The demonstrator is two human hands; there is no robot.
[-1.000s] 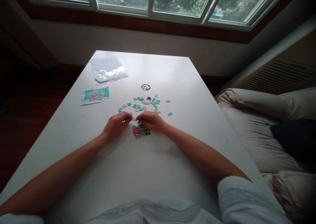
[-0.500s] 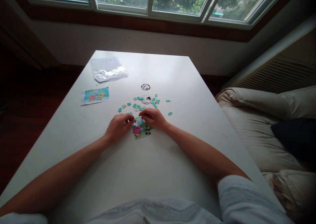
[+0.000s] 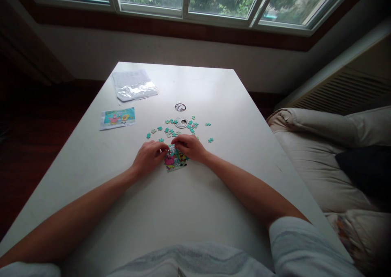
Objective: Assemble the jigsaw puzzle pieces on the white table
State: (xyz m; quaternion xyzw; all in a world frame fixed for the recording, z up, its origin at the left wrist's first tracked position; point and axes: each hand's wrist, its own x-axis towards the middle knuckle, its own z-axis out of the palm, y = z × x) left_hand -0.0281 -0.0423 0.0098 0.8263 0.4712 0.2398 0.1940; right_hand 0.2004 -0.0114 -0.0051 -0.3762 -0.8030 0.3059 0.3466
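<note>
A partly joined jigsaw puzzle (image 3: 174,161) lies on the white table, showing a pink figure on its left and a yellow one on its right. At its upper left edge my left hand (image 3: 149,155) is closed, thumb and fingertips pinching a small puzzle piece that is mostly hidden. My right hand (image 3: 192,148) curls over the upper right part, its fingertips pressed on the puzzle and covering some of it. Several loose turquoise puzzle pieces (image 3: 166,130) are scattered just beyond both hands.
A printed picture sheet (image 3: 117,118) lies to the left on the white table (image 3: 189,212). Behind it is a clear plastic bag with papers (image 3: 134,85). Two round inserts (image 3: 180,107) sit in the tabletop beyond the pieces. A beige sofa (image 3: 317,159) stands along the right side.
My left hand has moved slightly right, bringing its pinched fingertips against the puzzle's upper left edge. My right hand has barely shifted.
</note>
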